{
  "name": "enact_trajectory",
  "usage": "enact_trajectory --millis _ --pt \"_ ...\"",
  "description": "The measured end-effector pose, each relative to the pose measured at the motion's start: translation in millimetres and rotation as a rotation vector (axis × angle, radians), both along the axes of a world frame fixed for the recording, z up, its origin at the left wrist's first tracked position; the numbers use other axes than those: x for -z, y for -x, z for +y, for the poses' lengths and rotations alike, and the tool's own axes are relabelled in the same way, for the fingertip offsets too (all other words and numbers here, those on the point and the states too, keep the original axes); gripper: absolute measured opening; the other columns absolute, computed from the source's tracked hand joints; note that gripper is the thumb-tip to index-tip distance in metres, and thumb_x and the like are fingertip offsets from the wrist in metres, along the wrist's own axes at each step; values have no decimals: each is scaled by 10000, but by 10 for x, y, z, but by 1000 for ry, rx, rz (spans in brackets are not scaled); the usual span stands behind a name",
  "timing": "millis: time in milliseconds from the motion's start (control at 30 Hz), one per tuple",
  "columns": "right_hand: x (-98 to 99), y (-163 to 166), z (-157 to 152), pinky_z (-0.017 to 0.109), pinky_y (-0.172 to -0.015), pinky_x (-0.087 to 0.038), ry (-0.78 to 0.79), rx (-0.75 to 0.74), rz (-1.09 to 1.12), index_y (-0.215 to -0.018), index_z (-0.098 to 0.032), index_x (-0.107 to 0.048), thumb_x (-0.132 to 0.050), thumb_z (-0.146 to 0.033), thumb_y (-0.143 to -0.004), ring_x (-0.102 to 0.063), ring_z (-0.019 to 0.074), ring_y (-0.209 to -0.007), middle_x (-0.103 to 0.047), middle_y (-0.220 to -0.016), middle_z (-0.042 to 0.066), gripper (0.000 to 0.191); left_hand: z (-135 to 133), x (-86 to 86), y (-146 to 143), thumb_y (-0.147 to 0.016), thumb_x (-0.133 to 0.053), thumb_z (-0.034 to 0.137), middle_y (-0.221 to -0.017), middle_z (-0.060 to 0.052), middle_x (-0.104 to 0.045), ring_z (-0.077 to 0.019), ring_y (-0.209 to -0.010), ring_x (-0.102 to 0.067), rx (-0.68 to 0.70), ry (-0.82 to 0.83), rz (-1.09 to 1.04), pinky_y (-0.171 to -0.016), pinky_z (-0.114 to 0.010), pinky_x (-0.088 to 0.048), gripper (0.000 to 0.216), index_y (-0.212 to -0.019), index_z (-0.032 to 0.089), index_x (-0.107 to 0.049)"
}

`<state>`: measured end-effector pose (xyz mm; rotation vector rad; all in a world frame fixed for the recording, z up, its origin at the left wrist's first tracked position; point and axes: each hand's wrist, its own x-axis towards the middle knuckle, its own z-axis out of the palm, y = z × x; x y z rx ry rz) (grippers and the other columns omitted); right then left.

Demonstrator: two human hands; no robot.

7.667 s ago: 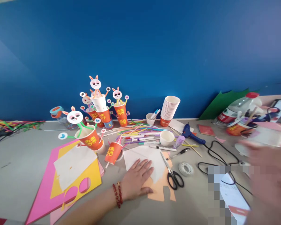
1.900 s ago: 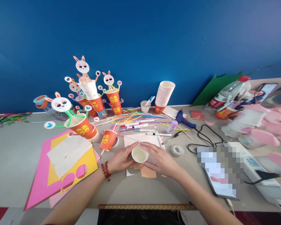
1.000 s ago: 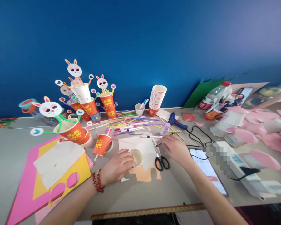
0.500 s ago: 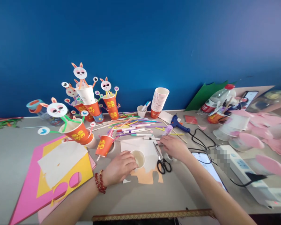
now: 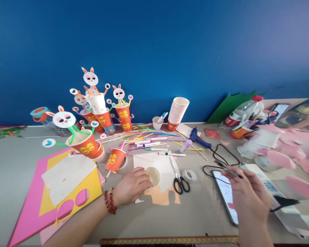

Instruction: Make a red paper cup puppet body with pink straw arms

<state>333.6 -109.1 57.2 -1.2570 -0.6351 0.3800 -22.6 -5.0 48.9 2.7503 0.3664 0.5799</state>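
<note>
My left hand [image 5: 132,185], with a red bead bracelet at the wrist, is wrapped round the side of a paper cup [image 5: 154,176] whose open mouth faces up toward me. The cup stands on scraps of white and peach paper [image 5: 161,197]. Raised over a phone [image 5: 222,187] at the right, my right hand [image 5: 248,192] pinches a slim pen [image 5: 231,170], its dark tip pointing left. Between the hands lie black-handled scissors [image 5: 179,180], slightly spread, and a roll of clear tape [image 5: 189,175].
Rabbit-faced cup figures [image 5: 86,145] stand at the left behind coloured paper sheets [image 5: 92,183]. Markers [image 5: 172,154], pipe cleaners, a glue stick [image 5: 186,145] and a blue glue gun [image 5: 201,139] lie mid-table. Stacked cups [image 5: 179,109] stand at the wall. Right: cables, a power strip [image 5: 257,175], pink-eared cups.
My right hand has moved from beside the glue stick toward me and to the right, over the phone, with the pen now visible in its fingers. My left hand stays on the cup.
</note>
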Motion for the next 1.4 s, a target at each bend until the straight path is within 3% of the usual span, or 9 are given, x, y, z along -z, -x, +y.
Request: enact_trajectory --millis 133,367,567,667,800,900,1033,1233,1400 --pt "-174 73 -89 397 -731 -565 -101 -107 115 -737 -229 -657 -792 -232 -617 -632 212 -780 -612 -906 39 181 4 -18 3 -921 -435 96 -966 -61 -692 -187 -954 -598 0 11 29 -984 -387 -412 182 -996 183 -577" --pt "-195 429 107 311 -573 -478 -145 -232 217 -875 -255 -605 -592 -79 -584 -550 112 -611 -542 -967 -14 340 12 -9 -6 -927 -443 115 -959 -69 -685 -195 -950 -590 4 -15 36 -974 -391 -415 170 -1001 182 -581" --pt "-256 701 295 233 -438 -282 -54 -411 226 -1108 -287 -631 -565 -266 -858 -317 54 -397 -538 -730 -36 260 17 25 -4 -937 -440 126 -961 -74 -684 -198 -955 -584 8 -27 28 -969 -389 -420 174 -1010 179 -589" --pt "-336 775 359 249 -489 -351 -55 -491 194 -1087 -266 -650 -570 -367 -921 -397 102 -481 -440 -625 -52 211 13 29 -4 -944 -441 133 -943 -69 -682 -194 -953 -584 8 -28 25 -972 -388 -421 166 -1007 179 -588" --pt "-354 863 434 325 -599 -471 55 -664 152 -1030 -239 -647 -585 -405 -903 -549 178 -655 -571 -730 14 218 11 22 -5 -950 -434 125 -920 -69 -677 -194 -952 -582 3 -31 14 -956 -381 -430 171 -1006 181 -586" --pt "-318 945 473 273 -485 -416 142 -759 217 -926 -211 -621 -592 -432 -894 -487 141 -531 -533 -661 -7 225 15 21 -2 -945 -435 123 -922 -72 -674 -197 -945 -582 11 -29 21 -943 -379 -435 174 -1005 180 -587" --pt "-280 1027 490 189 -365 -216 208 -775 222 -974 -201 -603 -549 -515 -930 -284 77 -397 -378 -534 -81 321 21 21 0 -943 -435 125 -935 -75 -679 -199 -957 -582 14 -30 19 -956 -382 -429 179 -1011 178 -592" --pt "-341 1036 524 205 -415 -349 234 -833 180 -1038 -198 -616 -590 -464 -905 -443 99 -509 -591 -739 7 299 16 22 -4 -946 -439 135 -931 -72 -682 -199 -962 -581 9 -32 25 -957 -382 -431 173 -1013 184 -591" --pt "-338 1018 572 172 -369 -238 259 -780 110 -1005 -207 -584 -540 -521 -937 -341 78 -450 -446 -604 -59 324 14 29 -1 -936 -451 134 -926 -70 -683 -199 -959 -584 7 -38 26 -968 -384 -431 168 -1013 186 -591"
